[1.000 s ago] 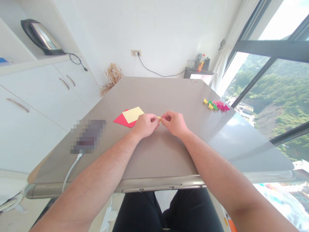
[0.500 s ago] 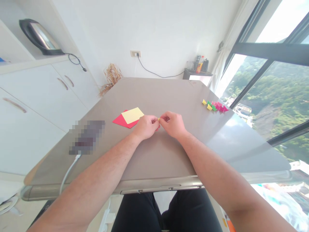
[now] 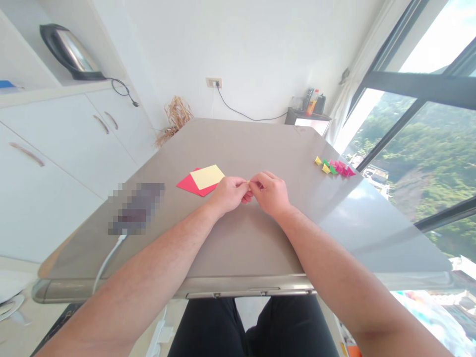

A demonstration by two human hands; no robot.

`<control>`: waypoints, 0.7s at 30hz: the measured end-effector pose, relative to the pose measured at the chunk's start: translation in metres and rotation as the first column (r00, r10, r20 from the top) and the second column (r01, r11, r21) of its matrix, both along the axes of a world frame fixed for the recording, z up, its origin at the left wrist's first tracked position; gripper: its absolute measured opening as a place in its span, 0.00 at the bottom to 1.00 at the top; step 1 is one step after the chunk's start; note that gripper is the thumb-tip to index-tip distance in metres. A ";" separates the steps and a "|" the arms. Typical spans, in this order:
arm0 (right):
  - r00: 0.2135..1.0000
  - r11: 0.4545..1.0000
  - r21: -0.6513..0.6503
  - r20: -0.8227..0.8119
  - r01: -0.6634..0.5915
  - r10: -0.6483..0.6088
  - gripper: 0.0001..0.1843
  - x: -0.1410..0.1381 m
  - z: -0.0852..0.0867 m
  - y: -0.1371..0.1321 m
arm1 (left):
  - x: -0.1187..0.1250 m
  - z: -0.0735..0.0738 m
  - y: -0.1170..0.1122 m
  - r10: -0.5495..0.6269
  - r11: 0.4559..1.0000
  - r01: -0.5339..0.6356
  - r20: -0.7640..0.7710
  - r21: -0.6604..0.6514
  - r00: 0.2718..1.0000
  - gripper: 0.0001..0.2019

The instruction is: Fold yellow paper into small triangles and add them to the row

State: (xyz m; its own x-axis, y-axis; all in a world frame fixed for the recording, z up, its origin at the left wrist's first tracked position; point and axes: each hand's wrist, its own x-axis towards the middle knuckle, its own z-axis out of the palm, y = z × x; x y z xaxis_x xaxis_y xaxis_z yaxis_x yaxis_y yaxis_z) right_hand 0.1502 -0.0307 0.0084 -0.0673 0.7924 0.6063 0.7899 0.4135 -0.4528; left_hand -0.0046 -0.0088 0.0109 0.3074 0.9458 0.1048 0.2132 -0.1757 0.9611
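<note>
My left hand [image 3: 228,193] and my right hand [image 3: 270,192] meet over the middle of the grey table [image 3: 241,238], fingertips pinched together on a tiny folded yellow paper piece [image 3: 248,183]. Most of that piece is hidden by my fingers. A hint of pink shows under my left fingers. Just left of my left hand lie a yellow paper square [image 3: 207,176] on top of a red paper square [image 3: 189,184].
A row of small folded paper pieces [image 3: 334,167] in yellow, green and pink sits near the table's right edge. A blurred object [image 3: 136,208] with a white cable lies at the left. White cabinets stand at the left, a large window at the right.
My hands have stayed together on the yellow piece, with the fingers shifting slightly. The view has drifted a little.
</note>
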 end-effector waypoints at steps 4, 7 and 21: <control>0.992 0.999 0.033 0.121 0.023 -0.027 0.12 0.000 0.000 0.001 | 0.000 -0.001 0.000 -0.033 0.999 0.033 0.014 0.001 0.999 0.11; 0.981 0.996 0.074 0.186 0.040 -0.053 0.14 0.000 -0.002 0.002 | 0.000 -0.002 0.000 -0.055 0.998 0.055 -0.016 0.039 0.998 0.12; 0.980 0.959 -0.284 -0.197 -0.019 -0.038 0.05 0.008 0.002 0.005 | -0.001 0.000 0.002 0.088 0.996 -0.090 -0.061 -0.022 0.994 0.06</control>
State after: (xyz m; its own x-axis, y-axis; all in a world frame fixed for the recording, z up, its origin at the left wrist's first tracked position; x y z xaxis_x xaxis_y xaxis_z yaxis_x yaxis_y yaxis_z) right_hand 0.1582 -0.0255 0.0106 0.0396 0.9332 0.3573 0.6756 0.2384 -0.6976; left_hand -0.0058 -0.0065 0.0110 0.2271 0.9717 0.0652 0.2846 -0.1302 0.9497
